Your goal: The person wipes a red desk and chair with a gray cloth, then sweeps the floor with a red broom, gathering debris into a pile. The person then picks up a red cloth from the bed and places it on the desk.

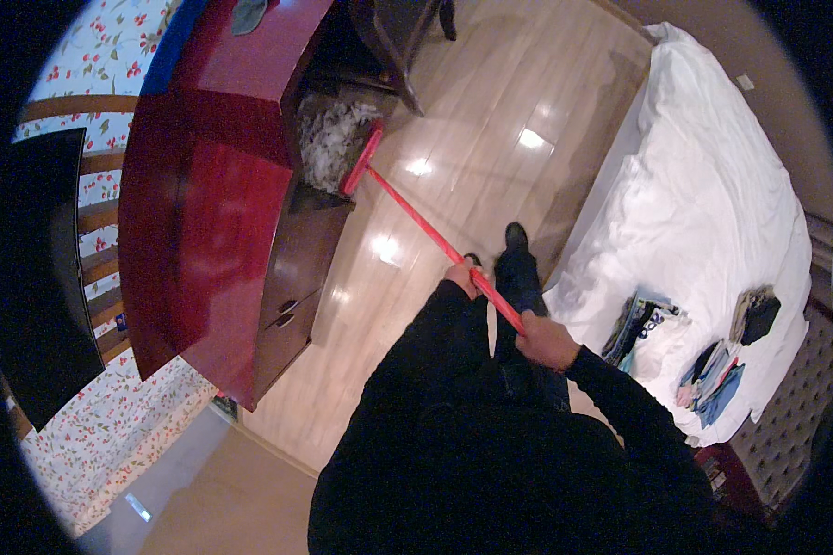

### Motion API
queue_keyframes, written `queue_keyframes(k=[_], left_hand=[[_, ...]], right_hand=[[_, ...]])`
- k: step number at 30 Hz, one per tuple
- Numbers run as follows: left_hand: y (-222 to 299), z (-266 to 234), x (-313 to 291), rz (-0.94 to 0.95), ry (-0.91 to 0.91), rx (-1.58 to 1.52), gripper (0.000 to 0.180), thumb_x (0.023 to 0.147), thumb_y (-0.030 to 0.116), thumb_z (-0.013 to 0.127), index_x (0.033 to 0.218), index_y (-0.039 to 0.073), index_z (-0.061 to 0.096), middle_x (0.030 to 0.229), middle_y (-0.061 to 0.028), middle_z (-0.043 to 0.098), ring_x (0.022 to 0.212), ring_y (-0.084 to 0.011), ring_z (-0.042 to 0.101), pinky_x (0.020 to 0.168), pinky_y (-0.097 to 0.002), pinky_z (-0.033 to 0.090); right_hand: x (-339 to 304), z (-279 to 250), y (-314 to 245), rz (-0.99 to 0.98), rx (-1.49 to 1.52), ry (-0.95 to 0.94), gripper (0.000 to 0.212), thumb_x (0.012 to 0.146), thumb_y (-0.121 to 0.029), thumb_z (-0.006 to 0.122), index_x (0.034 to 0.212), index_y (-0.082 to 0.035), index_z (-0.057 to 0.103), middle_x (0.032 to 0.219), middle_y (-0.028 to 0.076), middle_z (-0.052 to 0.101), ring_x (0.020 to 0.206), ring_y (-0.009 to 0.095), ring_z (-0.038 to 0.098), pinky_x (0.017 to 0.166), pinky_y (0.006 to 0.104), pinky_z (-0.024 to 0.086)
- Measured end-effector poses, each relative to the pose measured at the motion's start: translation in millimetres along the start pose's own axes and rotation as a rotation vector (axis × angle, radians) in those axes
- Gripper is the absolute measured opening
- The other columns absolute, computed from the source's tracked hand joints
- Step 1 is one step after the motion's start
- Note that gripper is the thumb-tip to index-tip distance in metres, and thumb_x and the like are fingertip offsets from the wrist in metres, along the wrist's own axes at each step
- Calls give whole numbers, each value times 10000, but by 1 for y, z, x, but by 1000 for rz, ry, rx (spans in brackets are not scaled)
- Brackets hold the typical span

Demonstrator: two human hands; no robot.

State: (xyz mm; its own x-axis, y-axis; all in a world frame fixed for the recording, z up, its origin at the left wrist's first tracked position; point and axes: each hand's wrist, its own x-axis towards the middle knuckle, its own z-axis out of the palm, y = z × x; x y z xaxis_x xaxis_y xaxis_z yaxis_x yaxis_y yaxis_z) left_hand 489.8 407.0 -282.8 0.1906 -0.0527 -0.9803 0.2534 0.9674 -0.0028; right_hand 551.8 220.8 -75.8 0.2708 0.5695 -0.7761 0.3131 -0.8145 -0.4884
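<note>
Both my hands grip a long red pole (pixel 430 231) that slants away to the far left. My left hand (pixel 463 277) is wrapped round its middle. Closer to my body, my right hand (pixel 548 343) closes round the near end. A narrow red crossbar head (pixel 363 159) sits on the far end, like that of a broom or mop; which one I cannot tell. Against this head lies a shaggy grey-white mass (pixel 329 146), at the opening under the dark red furniture. Whether the shaggy part belongs to the tool is unclear.
A glossy red dresser (pixel 217 222) with brown drawers (pixel 292 305) stands left. Beyond the head is a dark curved furniture leg (pixel 412 92). On the right, a white-covered bed (pixel 685 185) holds folded clothes (pixel 652 324). Light wood floor (pixel 491 111) lies between; my shoe (pixel 516 238) rests there.
</note>
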Motion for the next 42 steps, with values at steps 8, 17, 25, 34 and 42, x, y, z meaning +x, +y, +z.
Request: queue_keyframes(k=[8, 17, 25, 34, 42], left_hand=[[-37, 38, -12, -220, -131, -8, 163, 981, 239, 483, 1047, 93, 447, 699, -93, 553, 623, -305, 587, 590, -490, 520], [33, 51, -9, 172, -111, 16, 178, 956, 184, 468, 972, 9, 492, 806, -145, 607, 706, -345, 659, 629, -510, 551], [7, 69, -24, 30, -352, 3, 219, 977, 225, 458, 960, 7, 477, 851, -134, 616, 898, -357, 664, 772, -515, 540], [57, 71, 17, 144, -193, -134, 237, 964, 253, 445, 970, 29, 521, 822, -173, 630, 785, -326, 640, 769, -485, 537], [63, 84, 22, 145, -586, -148, 293, 968, 300, 498, 1087, 34, 524, 889, -211, 644, 830, -369, 632, 781, -491, 530]], right_hand=[[-32, -26, 23, 42, 80, -56, 351, 847, -281, 562, 988, 21, 452, 846, 302, 622, 836, 487, 620, 733, 552, 490], [61, -57, -11, -189, 134, 103, 339, 815, -270, 581, 885, 55, 514, 826, 308, 612, 833, 466, 618, 732, 517, 490], [13, -105, -16, -57, 214, -70, 343, 813, -291, 555, 778, 50, 553, 590, 175, 609, 524, 297, 639, 556, 401, 534], [93, -110, -29, -174, 157, -178, 309, 858, -290, 551, 956, 3, 555, 696, 155, 664, 559, 243, 656, 489, 383, 502], [91, -141, -25, -455, 483, -202, 308, 945, -283, 582, 1181, -88, 546, 942, 12, 571, 850, 93, 541, 741, 255, 467]])
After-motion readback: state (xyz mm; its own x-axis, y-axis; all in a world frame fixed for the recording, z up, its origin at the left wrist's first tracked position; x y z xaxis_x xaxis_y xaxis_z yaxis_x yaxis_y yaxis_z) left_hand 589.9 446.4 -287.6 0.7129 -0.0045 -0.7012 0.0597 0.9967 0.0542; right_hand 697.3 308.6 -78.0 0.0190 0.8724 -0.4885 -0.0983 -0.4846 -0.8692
